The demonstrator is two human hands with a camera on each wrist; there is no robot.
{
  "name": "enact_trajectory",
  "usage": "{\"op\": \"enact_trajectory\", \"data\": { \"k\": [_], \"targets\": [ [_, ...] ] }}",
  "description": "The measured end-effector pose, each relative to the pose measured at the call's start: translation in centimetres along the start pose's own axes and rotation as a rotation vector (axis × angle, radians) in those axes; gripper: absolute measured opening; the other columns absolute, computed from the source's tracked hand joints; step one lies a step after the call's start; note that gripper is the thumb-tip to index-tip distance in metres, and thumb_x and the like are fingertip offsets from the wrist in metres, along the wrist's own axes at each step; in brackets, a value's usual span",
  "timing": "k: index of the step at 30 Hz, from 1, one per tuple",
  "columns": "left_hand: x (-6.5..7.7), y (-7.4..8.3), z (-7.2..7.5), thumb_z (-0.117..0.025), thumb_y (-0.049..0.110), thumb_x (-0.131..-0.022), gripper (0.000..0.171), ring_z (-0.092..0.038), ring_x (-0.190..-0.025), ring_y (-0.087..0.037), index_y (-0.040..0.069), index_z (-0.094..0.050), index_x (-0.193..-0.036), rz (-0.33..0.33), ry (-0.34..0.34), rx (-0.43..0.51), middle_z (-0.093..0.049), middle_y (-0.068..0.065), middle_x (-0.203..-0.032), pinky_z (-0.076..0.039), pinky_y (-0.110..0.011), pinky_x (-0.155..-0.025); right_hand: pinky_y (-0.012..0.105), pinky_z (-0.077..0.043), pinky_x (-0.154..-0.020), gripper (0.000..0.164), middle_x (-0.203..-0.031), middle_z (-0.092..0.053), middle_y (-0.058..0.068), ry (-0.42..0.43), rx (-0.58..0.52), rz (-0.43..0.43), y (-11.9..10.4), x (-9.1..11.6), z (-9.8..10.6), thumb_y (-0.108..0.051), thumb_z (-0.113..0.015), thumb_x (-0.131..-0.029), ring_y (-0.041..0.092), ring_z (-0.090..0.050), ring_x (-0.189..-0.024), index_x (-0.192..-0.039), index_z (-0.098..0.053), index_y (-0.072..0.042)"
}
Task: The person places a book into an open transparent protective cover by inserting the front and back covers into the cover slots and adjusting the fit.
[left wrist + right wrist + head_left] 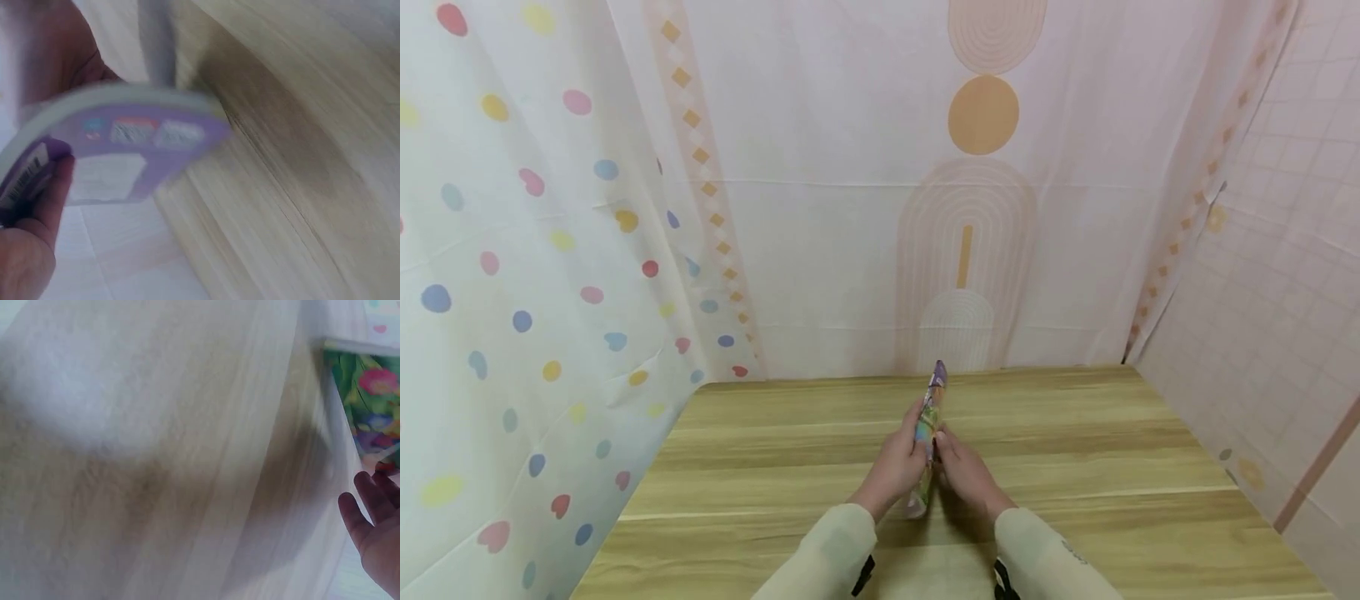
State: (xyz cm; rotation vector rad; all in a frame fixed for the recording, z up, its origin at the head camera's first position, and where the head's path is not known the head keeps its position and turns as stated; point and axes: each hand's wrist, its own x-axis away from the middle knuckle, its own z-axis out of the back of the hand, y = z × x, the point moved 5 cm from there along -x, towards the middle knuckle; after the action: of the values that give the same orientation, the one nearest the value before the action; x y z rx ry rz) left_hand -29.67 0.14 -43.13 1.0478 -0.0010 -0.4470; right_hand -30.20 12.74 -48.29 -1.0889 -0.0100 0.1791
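Over the middle of the table, a thin paperback book [931,408] is held edge-on between the two hands, its far end raised. The left hand [897,465] grips it from the left. In the left wrist view the book's purple back cover [159,156] bows in a curve, with a barcode label and a finger across it. The right hand [968,479] pinches its right edge, thumb uppermost. From the right wrist, the colourful flowered cover [372,394] shows, with fingertips [383,467] at its lower edge and the other fingers spread loosely.
Beneath the hands is a wood-grain table [760,467]. Behind it hangs a pale curtain [820,275] with arch patterns. A dotted curtain [572,367] lines the left side and a checked one [1285,333] the right.
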Motion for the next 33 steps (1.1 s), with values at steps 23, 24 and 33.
{"op": "enact_trajectory", "data": {
  "k": [23,24,33],
  "targets": [
    [0.2,-2.8,2.1,-0.043,-0.005,-0.092,0.08,-0.065,-0.092,-0.028,0.02,-0.01,-0.16,0.146,0.027,0.461,-0.055,-0.025,-0.128,-0.055,-0.044,-0.081,0.057,-0.022,-0.114,0.053,-0.153,-0.032,0.028,0.202,-0.26,-0.27,0.8,-1.1,2.3,-0.025,-0.028,-0.109,0.043,-0.031,-0.14,-0.154,-0.025,0.002],
    [0.2,-3.0,2.0,-0.043,-0.007,-0.089,0.083,-0.066,-0.091,-0.029,0.02,-0.009,-0.16,0.158,0.025,0.487,-0.056,-0.026,-0.126,-0.056,-0.045,-0.079,0.057,-0.019,-0.115,0.052,-0.155,-0.028,0.028,0.216,-0.232,-0.269,0.8,-1.0,2.4,-0.023,-0.029,-0.108,0.044,-0.026,-0.142,-0.154,-0.026,0.002],
    [0.8,-4.8,2.1,-0.047,-0.003,-0.087,0.087,-0.064,-0.083,-0.027,0.013,-0.003,-0.16,0.233,0.054,0.458,-0.056,-0.025,-0.121,-0.055,-0.042,-0.073,0.057,-0.036,-0.105,0.055,-0.14,-0.047,0.03,0.239,-0.173,-0.294,1.3,-0.7,2.1,-0.005,-0.039,-0.098,0.04,-0.052,-0.12,-0.152,-0.034,-0.002]
  ]
}}
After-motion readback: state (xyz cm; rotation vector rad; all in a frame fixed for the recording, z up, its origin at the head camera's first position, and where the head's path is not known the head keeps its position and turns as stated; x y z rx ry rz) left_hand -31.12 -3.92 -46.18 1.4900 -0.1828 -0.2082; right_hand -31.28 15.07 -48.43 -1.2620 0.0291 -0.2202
